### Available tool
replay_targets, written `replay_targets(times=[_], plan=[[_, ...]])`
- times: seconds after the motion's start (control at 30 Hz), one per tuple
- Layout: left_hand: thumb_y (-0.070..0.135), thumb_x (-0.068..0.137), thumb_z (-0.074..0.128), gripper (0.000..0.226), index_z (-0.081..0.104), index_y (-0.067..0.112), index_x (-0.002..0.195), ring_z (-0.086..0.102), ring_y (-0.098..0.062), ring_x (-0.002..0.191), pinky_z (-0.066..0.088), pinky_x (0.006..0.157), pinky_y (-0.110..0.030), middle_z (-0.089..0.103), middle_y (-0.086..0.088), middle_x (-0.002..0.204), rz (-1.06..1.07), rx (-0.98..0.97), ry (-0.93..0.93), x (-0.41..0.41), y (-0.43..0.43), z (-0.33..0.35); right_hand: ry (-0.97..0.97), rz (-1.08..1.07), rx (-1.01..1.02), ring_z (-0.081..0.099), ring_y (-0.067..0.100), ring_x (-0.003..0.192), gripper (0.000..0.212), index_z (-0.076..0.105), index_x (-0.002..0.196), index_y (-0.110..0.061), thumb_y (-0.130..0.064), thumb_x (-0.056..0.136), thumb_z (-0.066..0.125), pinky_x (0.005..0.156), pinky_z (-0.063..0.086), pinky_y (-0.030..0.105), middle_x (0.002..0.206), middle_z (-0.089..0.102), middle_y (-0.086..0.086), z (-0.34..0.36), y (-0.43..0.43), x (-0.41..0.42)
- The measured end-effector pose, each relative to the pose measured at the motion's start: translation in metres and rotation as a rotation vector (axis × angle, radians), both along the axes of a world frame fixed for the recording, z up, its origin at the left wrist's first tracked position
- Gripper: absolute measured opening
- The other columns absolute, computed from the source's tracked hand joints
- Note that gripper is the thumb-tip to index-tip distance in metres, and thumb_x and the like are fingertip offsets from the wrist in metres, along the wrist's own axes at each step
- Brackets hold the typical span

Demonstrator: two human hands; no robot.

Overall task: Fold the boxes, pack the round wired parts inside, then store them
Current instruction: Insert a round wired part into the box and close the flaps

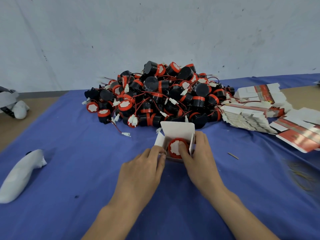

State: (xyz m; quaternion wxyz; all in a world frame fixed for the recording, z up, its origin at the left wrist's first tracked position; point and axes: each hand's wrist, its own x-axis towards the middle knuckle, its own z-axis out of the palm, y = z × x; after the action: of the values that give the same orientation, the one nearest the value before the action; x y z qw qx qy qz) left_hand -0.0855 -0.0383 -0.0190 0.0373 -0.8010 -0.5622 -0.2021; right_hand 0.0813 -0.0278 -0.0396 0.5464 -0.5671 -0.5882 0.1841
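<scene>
Head-worn view (wide-angle), forward and down, close over table [69, 179]

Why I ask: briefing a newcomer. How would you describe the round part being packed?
On the blue cloth, find the big heap of black-and-red parts. Just in front, the left hand and right hand hold an open white box. The round part is the only one boxed, white face up.

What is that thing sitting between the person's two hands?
An open white box with a red-faced round part inside; the left hand pinches its edge, the right hand grips its side, seen in the head view.
</scene>
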Motion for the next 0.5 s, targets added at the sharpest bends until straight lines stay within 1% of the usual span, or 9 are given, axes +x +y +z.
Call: replay_targets(times=[0.13,0.2,0.27,0.3,0.33,0.37,0.4,0.43,0.5], plan=[[0.042,0.105,0.027,0.032,0.053,0.033,0.121,0.062,-0.008,0.079,0.05,0.056,-0.028,0.063,0.013,0.098,-0.028,0.088,-0.12,0.003,-0.003,0.003,0.025,0.008,0.112,0.05,-0.005,0.104,0.03,0.043,0.108,-0.047,-0.021,0.101,0.056,0.078,0.043,0.009,0.113,0.046,-0.022,0.005,-0.002,-0.003],[0.041,0.105,0.029,0.035,0.057,0.032,0.124,0.062,-0.01,0.072,0.049,0.052,-0.032,0.064,0.011,0.09,-0.024,0.11,-0.144,0.005,-0.004,0.003,0.03,-0.002,0.144,0.051,-0.007,0.102,0.023,0.047,0.116,-0.038,-0.021,0.102,0.055,0.077,0.042,0.006,0.116,0.046,-0.017,0.004,-0.002,-0.003],[0.04,0.106,0.03,0.038,0.057,0.032,0.131,0.058,-0.012,0.06,0.04,0.045,-0.03,0.063,0.009,0.079,-0.007,0.124,-0.105,0.006,-0.005,0.004,0.014,-0.02,0.165,0.05,-0.009,0.099,0.02,0.048,0.122,-0.03,-0.024,0.103,0.054,0.078,0.041,0.004,0.118,0.045,-0.01,0.003,-0.002,-0.003],[0.038,0.105,0.037,0.036,0.056,0.032,0.135,0.054,-0.013,0.053,0.032,0.043,-0.027,0.06,0.007,0.07,0.01,0.103,-0.065,0.007,-0.006,0.003,-0.008,-0.025,0.183,0.049,-0.009,0.099,0.021,0.046,0.121,-0.032,-0.024,0.104,0.054,0.079,0.041,0.004,0.119,0.044,-0.008,0.003,-0.003,-0.003],[0.031,0.103,0.05,0.035,0.056,0.03,0.137,0.05,-0.014,0.045,0.027,0.041,-0.026,0.056,0.005,0.06,0.024,0.1,-0.026,0.009,-0.007,0.003,-0.036,-0.023,0.202,0.049,-0.01,0.1,0.024,0.043,0.12,-0.038,-0.024,0.103,0.054,0.081,0.04,0.003,0.119,0.043,-0.009,0.003,-0.003,-0.003],[0.022,0.096,0.064,0.043,0.057,0.027,0.139,0.047,-0.015,0.039,0.025,0.039,-0.024,0.051,0.004,0.052,0.027,0.095,-0.002,0.011,-0.007,0.003,-0.067,-0.011,0.212,0.048,-0.011,0.103,0.029,0.042,0.12,-0.042,-0.024,0.102,0.055,0.082,0.039,0.002,0.121,0.041,-0.011,0.003,-0.004,-0.003],[0.016,0.091,0.068,0.051,0.056,0.026,0.14,0.047,-0.016,0.038,0.028,0.038,-0.024,0.049,0.003,0.05,0.039,0.103,0.024,0.012,-0.006,0.001,-0.102,0.015,0.207,0.048,-0.01,0.107,0.033,0.042,0.121,-0.043,-0.023,0.099,0.057,0.083,0.039,0.002,0.122,0.038,-0.015,0.003,-0.005,-0.004],[0.015,0.094,0.063,0.051,0.05,0.029,0.141,0.052,-0.018,0.043,0.036,0.04,-0.027,0.052,0.003,0.053,0.045,0.067,0.002,0.013,-0.004,-0.002,-0.147,0.045,0.195,0.048,-0.008,0.109,0.039,0.042,0.123,-0.041,-0.02,0.095,0.06,0.083,0.04,0.002,0.123,0.035,-0.019,0.003,-0.007,-0.004],[0.019,0.1,0.043,0.033,0.043,0.035,0.129,0.06,-0.018,0.064,0.053,0.058,-0.038,0.062,0.004,0.066,0.024,-0.113,-0.17,0.013,0.002,-0.005,-0.292,0.082,0.182,0.05,0.001,0.112,0.05,0.044,0.125,-0.036,-0.006,0.089,0.062,0.081,0.043,0.008,0.13,0.033,-0.017,0.0,-0.008,-0.006]])
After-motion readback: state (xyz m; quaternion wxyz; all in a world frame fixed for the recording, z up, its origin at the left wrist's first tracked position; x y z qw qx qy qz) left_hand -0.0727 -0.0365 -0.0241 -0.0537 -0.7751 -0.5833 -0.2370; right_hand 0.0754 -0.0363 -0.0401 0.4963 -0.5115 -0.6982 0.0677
